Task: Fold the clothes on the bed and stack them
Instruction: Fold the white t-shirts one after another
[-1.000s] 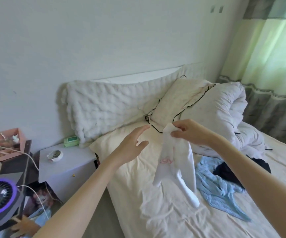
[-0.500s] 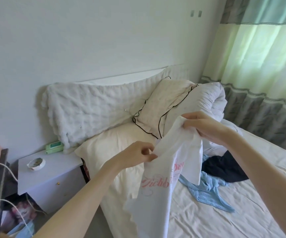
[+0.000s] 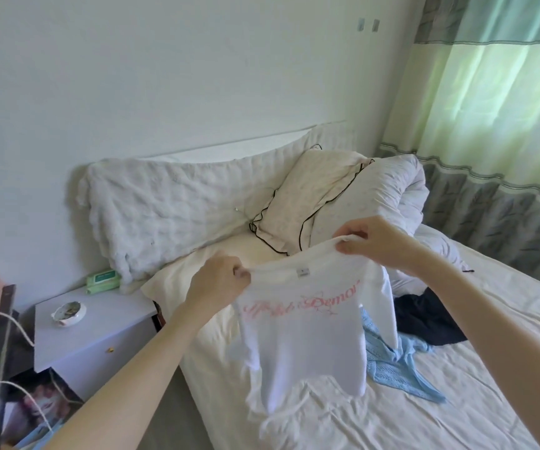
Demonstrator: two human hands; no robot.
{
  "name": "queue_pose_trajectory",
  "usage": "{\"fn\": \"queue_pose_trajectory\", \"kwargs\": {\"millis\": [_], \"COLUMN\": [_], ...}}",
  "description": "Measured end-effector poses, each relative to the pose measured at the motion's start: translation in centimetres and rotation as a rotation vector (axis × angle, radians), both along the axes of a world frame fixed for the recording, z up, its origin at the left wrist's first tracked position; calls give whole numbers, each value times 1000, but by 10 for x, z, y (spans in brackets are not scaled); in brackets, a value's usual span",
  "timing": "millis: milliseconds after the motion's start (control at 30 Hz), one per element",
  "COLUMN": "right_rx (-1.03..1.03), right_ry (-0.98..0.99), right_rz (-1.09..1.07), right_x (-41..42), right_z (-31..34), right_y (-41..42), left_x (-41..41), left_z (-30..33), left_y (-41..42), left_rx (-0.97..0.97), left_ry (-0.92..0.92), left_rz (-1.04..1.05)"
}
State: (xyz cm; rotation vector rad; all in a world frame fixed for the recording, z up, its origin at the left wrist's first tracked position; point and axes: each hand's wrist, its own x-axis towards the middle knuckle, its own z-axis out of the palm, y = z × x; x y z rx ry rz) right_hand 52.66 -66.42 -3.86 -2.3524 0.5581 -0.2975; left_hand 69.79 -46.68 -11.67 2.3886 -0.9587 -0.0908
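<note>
Both hands' (image 3: 220,280) (image 3: 370,243) pinch on white shirt (image 3: 307,332), hem down.

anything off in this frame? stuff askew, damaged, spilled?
Nothing damaged or spilled. The left hand and right hand hold the white T-shirt spread by its shoulders. The light blue knit and dark garment lie crumpled and unfolded on the bed, and the duvet is bunched against the pillow.

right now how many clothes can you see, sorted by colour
white: 1, the t-shirt held up by the left hand and right hand
light blue: 1, knit garment on the bed
dark navy: 1, garment on the bed
total: 3
</note>
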Motion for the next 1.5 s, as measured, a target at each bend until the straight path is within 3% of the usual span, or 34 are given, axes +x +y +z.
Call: {"fn": "queue_pose_trajectory", "kwargs": {"millis": [100,200,333,467,533,600,667,733,867,1000,1100,1233,1433,1500], "right_rx": [-276,-528,-637,-683,-645,-588,-518,-435,-338,-49,149,263,646,649], "right_ry": [31,105,171,39,116,199,108,35,158,-3,-57,-24,53,88], "right_rz": [-115,-220,-190,-187,-114,-78,-88,-68,-18,-67,-38,36,173,184], "right_x": [4,13,24,28,32,35,37,39,42,36,25,14,-4,-5], "right_z": [-5,-11,-7,5,5,4,2,1,-3,7,10,12,16,9], "right_y": [-9,-7,-3,-9,-8,-7,-8,-5,-1,-6,-4,-8,-31,-33], "left_x": [6,8,7,15,20,25,32,42,48,52,53,44,48,49], "left_z": [20,40,65,84,85,85,82,74,60,53,50,55,68,66], "left_y": [-4,-11,-17,-11,-9,-7,-2,5,15,25,31,34,47,48], "left_rx": [-185,-163,-76,-241,-360,-508,-619,-548,-337,-384,-348,-391,-311,-275], "left_ry": [94,59,-202,-301,-213,99,336,273,96,301,301,410,349,372], "left_rz": [192,231,206,213,237,213,242,293,216,-7,-115,-255,-344,-343]}}
